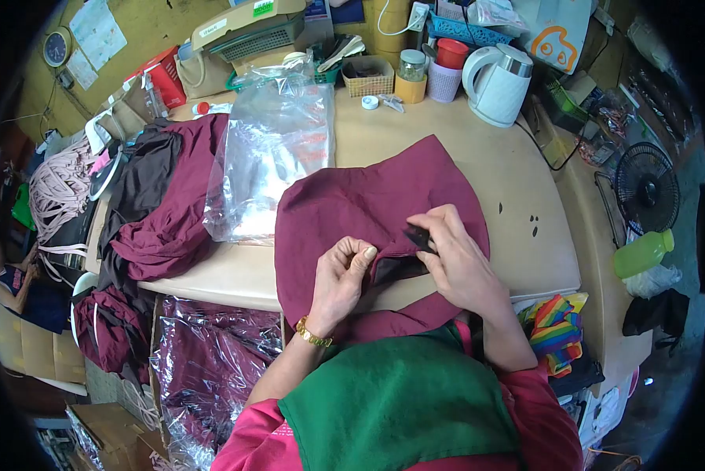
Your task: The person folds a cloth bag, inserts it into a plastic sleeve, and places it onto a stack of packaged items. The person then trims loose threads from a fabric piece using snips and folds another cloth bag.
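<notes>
A maroon fabric piece (329,212) with a dark lining (396,269) lies across the table in front of me. My left hand (339,280), closed, pinches the edge of the fabric beside the dark opening. To its right, my right hand (461,255) is closed around a small black tool (418,235), held against the same edge. The fingers hide most of the tool, so its exact kind does not show. A clear plastic bag (270,149) lies flat behind the fabric, to the left.
More maroon and black fabric (168,204) is heaped at the left table side. A white electric kettle (498,82), a jar (411,76) and baskets line the back. Wrapped maroon goods (211,369) sit below the front edge. A fan (647,188) and green bottle (643,253) are right.
</notes>
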`<state>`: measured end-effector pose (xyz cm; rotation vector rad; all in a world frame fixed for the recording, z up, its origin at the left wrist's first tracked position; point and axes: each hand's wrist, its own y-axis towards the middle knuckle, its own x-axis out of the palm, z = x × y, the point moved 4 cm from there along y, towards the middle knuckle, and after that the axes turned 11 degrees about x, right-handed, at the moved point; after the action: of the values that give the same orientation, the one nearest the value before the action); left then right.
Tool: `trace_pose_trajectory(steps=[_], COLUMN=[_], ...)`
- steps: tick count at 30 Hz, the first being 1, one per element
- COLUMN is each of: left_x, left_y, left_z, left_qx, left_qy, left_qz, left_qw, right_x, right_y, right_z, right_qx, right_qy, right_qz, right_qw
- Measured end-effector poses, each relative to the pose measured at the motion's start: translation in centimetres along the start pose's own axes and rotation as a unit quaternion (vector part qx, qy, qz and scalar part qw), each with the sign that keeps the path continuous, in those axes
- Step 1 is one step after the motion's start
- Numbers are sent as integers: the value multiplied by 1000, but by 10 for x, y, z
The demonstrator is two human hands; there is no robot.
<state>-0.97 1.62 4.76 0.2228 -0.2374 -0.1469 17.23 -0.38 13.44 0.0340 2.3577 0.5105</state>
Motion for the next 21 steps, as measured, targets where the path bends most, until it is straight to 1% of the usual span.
trace_pose_trajectory(steps=[1, 2, 3, 4, 5, 7, 8, 10, 14, 16, 17, 19, 21], left_x=[1, 2, 4, 6, 7, 11, 11, 14, 15, 16, 16, 17, 16], left_y=[0, 0, 0, -1, -1, -4, -4, -6, -8, -10, -10, -12, -13], left_z=[6, 8, 16, 24, 27, 39, 41, 47, 50, 51, 51, 52, 53], left_qx=[31, 30, 98, 166, 167, 244, 244, 294, 300, 333, 333, 351, 352], left_qy=[47, 46, 117, 187, 187, 263, 263, 299, 322, 345, 344, 372, 374], left_qz=[6, 5, 1, -3, -2, -4, -3, -8, -6, -12, -12, -15, -20], left_qw=[998, 998, 988, 968, 968, 933, 933, 908, 898, 878, 878, 859, 858], right_x=[-4, -4, -3, -4, -4, -2, -2, 1, 2, 3, 5, 8, 10], right_y=[-1, -3, -6, -7, -8, -11, -12, -13, -14, -15, -16, -17, -20], right_z=[-4, -8, -12, -18, -21, -28, -30, -35, -41, -41, -41, -41, -39], right_qx=[0, -4, -7, -15, -16, -34, -34, -42, -36, 29, 29, -9, -4], right_qy=[-1, -40, -79, -107, -106, -101, -101, -106, -117, -98, -99, -124, -131], right_qz=[0, -26, -52, -47, -47, -53, -54, -67, -53, -68, -68, -38, -33], right_qw=[1000, 999, 996, 993, 993, 993, 993, 991, 991, 992, 992, 992, 991])
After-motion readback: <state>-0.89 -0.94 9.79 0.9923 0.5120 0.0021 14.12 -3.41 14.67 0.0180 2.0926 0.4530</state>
